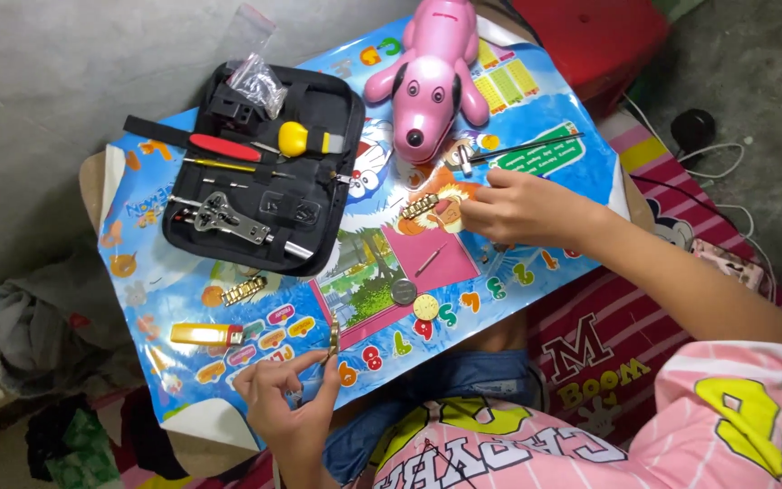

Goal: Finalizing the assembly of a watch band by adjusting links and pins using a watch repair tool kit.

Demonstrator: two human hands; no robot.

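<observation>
My left hand (pixel 284 405) is at the near edge of a colourful printed mat (pixel 536 100), and its fingertips pinch a gold watch strap piece (pixel 333 336) that stands upright. My right hand (pixel 519 208) reaches in from the right and holds the end of another gold strap piece (pixel 420 206) lying on the mat. Between the hands lie a silver round disc (pixel 404 291), a gold round disc (pixel 424 307) and a thin pin tool (pixel 429 261).
An open black tool case (pixel 319 240) with a red-handled tool (pixel 224 147), a yellow-handled tool (pixel 296 139) and a metal wrench (pixel 224 215) lies at the left. A clear bag (pixel 259 80), a pink toy dog (pixel 432 72), thin black rods (pixel 527 145), a loose strap piece (pixel 244 290) and a yellow tool (pixel 205 333) are around.
</observation>
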